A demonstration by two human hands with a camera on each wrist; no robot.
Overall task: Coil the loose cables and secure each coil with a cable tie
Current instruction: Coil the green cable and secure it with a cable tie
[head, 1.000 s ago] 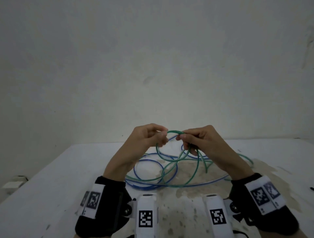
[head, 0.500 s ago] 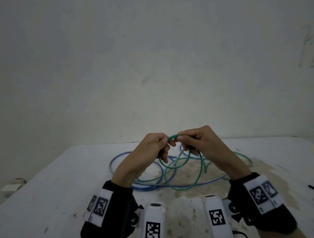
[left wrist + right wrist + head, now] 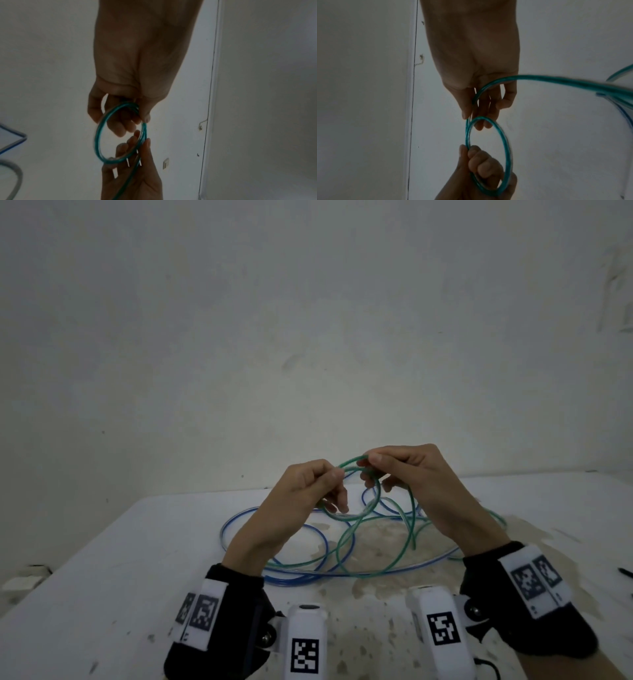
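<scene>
Green cable (image 3: 359, 501): small loop held up at centre frame above the table, its slack trailing down so more turns can be fed in.
Left hand (image 3: 308, 491): pinches the loop's near side, steadying its size.
Right hand (image 3: 411, 470): pinches the loop's top, likely guiding the next turn.
Blue cable (image 3: 274, 542): loose on the table (image 3: 102, 577), lower centre, waiting.
Cable tie: none visible.

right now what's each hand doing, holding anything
Left hand: closed, pinching the small loop of the green cable.
Right hand: closed, pinching the same green cable.
</scene>
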